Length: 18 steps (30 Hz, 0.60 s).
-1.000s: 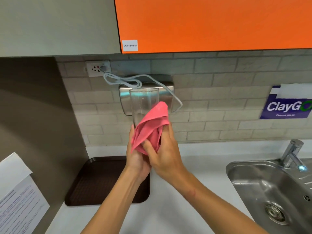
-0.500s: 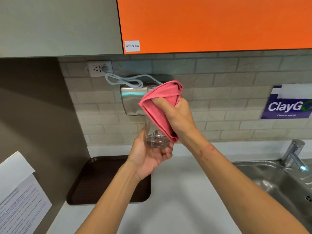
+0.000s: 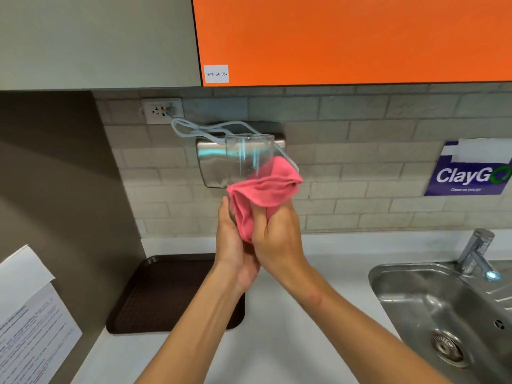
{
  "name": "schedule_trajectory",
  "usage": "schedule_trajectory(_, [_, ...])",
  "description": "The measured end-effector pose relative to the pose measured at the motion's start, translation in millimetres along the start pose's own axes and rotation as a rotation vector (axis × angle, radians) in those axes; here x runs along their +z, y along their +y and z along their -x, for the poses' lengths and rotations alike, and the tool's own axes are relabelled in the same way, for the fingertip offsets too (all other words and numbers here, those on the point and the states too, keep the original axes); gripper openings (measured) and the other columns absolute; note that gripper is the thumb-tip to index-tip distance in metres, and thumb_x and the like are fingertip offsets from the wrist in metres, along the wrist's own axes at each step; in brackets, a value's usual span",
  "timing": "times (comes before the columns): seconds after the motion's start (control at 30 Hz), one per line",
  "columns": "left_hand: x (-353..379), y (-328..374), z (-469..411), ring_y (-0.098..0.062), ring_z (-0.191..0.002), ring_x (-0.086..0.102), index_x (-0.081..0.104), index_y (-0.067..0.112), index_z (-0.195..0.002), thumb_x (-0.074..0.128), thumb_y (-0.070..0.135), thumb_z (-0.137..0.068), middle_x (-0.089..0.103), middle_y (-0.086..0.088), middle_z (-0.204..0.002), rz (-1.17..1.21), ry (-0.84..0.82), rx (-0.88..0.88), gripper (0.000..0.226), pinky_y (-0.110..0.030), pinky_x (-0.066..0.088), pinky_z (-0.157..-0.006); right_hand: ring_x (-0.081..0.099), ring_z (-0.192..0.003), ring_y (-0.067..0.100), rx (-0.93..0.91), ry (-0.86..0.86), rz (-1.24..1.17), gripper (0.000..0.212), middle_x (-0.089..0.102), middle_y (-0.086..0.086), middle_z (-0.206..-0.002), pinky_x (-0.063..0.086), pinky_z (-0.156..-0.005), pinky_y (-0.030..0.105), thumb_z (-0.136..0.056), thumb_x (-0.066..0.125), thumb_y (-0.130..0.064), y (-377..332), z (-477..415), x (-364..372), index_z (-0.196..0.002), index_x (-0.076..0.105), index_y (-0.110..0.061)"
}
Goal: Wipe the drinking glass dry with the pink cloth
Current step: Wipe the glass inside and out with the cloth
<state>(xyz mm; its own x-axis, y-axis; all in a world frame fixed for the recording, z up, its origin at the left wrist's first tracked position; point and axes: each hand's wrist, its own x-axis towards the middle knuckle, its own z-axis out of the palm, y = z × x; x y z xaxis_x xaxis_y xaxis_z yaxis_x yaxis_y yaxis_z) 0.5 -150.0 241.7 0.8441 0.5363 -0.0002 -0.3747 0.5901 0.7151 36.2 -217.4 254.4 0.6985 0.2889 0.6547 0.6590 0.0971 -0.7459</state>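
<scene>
Drinking glass (image 3: 243, 156): held upright in the air over the tabletop (image 3: 277, 342), at the level of the tiled wall (image 3: 360, 162), mouth up. Clear, straight-sided, plain rim. A pale blue streak of reflection runs down its side; small specks or droplets show near the middle.

Pink cloth (image 3: 263, 189): bunched in folds, wrapped against the glass's lower half on the right and front. Only the upper half of the glass shows bare.

Left hand (image 3: 232, 245): grip closed around the glass's base from the left; fingertips mostly hidden behind the cloth.

Right hand (image 3: 279, 239): grip closed on the cloth, thumb pressed into the folds, pushing the cloth against the glass. It overlaps the left hand's palm.

In the way: cloth and right hand hide the glass's bottom. Both forearms cross the tabletop; the left one covers the right corner of a dark brown tray (image 3: 166, 286).

Behind the glass: a steel wall unit (image 3: 210, 164), seen partly through it. A white cable (image 3: 191, 128) loops from a wall socket (image 3: 162, 110) across this unit.

Above: a grey cabinet (image 3: 97, 37) and an orange cabinet door (image 3: 346, 37) with a small white label (image 3: 216, 74) reading TA7F-BA-004.

Right: a blue "ClayGo" sign (image 3: 468, 176) on the tiles; a steel sink (image 3: 410, 289) with tap (image 3: 475, 253) and drain strainer (image 3: 446, 347).

Far left: printed paper sheets (image 3: 27, 314) on the brown side wall.
</scene>
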Motion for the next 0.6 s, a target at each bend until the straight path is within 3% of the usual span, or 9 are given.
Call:
schedule_trajectory(0.1, [-4.4,-5.4,0.6,-0.023,-0.100,0.078,0.087,0.022,-0.092,0.036,0.050,-0.110,0.082,-0.009,-0.102,0.035,-0.005,-0.005,0.060,-0.030,0.063,-0.077,0.051,-0.141,0.018,-0.082,0.000,0.179,0.052,0.055,0.020,-0.149,0.039,-0.121,0.034,-0.099,0.059,-0.005,-2.7,19.3,6.1,-0.148,0.047,0.008])
schedule_trajectory(0.17, [-4.4,-7.9,2.4,-0.022,-0.110,0.075,0.086,0.024,-0.098,0.038,0.045,-0.109,0.080,-0.008,-0.114,0.050,-0.015,0.007,0.054,-0.034,0.059,-0.093,0.030,-0.155,0.034,-0.192,0.074,0.308,0.066,0.037,0.029,-0.162,0.023,-0.126,0.055,-0.091,0.059,0.009,-8.8,19.6,11.5,-0.153,0.035,0.014])
schedule_trajectory(0.27, [-1.3,-4.0,5.2,-0.027,-0.126,0.066,0.082,0.027,-0.113,0.039,0.048,-0.108,0.074,-0.009,-0.130,0.066,-0.045,0.043,0.048,-0.044,0.047,-0.111,0.016,-0.162,0.035,-0.379,-0.060,0.257,0.077,0.013,0.015,-0.171,0.021,-0.128,0.061,-0.096,0.058,-0.003,-15.3,0.1,-0.8,-0.161,0.017,-0.001])
schedule_trajectory(0.3, [-0.2,-2.0,5.5,-0.027,-0.124,0.067,0.082,0.026,-0.112,0.039,0.049,-0.108,0.075,-0.009,-0.127,0.063,-0.063,0.045,0.049,-0.044,0.050,-0.108,0.026,-0.159,0.030,-0.357,-0.097,0.176,0.074,0.020,0.007,-0.171,0.032,-0.125,0.054,-0.100,0.059,-0.016,-16.2,-9.7,-7.5,-0.162,0.019,-0.005])
schedule_trajectory(0.33, [0.8,-1.0,4.8,-0.027,-0.119,0.070,0.083,0.025,-0.107,0.038,0.050,-0.109,0.078,-0.009,-0.120,0.047,-0.083,0.044,0.052,-0.043,0.053,-0.102,0.048,-0.147,0.020,-0.280,-0.099,0.080,0.065,0.042,-0.005,-0.162,0.046,-0.115,0.041,-0.102,0.057,-0.031,-17.6,-19.2,-13.6,-0.159,0.034,-0.009])
schedule_trajectory(0.37, [1.2,-0.3,4.6,-0.027,-0.110,0.072,0.084,0.024,-0.102,0.036,0.052,-0.109,0.079,-0.008,-0.112,0.018,-0.101,0.042,0.056,-0.043,0.054,-0.096,0.066,-0.118,0.002,-0.188,-0.080,-0.012,0.046,0.065,-0.021,-0.134,0.053,-0.095,0.023,-0.103,0.053,-0.042,-21.7,-26.7,-17.0,-0.141,0.055,-0.015])
schedule_trajectory(0.43, [2.5,1.2,4.6,-0.028,-0.102,0.066,0.083,0.021,-0.103,0.034,0.056,-0.109,0.077,-0.010,-0.105,-0.036,-0.100,0.042,0.061,-0.047,0.049,-0.093,0.062,-0.064,-0.009,-0.062,-0.036,-0.106,0.029,0.064,-0.033,-0.069,0.044,-0.060,0.005,-0.109,0.041,-0.043,-20.6,-34.1,-17.9,-0.093,0.063,-0.032])
schedule_trajectory(0.53, [-1.7,2.9,3.0,-0.028,-0.109,0.072,0.080,0.015,-0.114,0.038,0.062,-0.105,0.077,-0.015,-0.115,-0.016,-0.054,0.031,0.065,-0.044,0.054,-0.096,0.053,-0.045,-0.001,0.026,-0.077,-0.077,0.044,0.057,-0.022,-0.051,0.038,-0.046,0.015,-0.109,0.038,-0.037,-12.6,-13.7,-13.2,-0.070,0.058,-0.031])
schedule_trajectory(0.6, [-7.2,1.6,1.5,-0.026,-0.110,0.075,0.084,0.016,-0.107,0.038,0.065,-0.104,0.079,-0.016,-0.115,-0.017,-0.031,0.030,0.067,-0.037,0.062,-0.088,0.064,-0.063,0.002,-0.004,-0.066,0.011,0.033,0.068,-0.014,-0.071,0.052,-0.057,0.027,-0.108,0.045,-0.031,-4.3,7.6,-9.6,-0.089,0.069,-0.021])
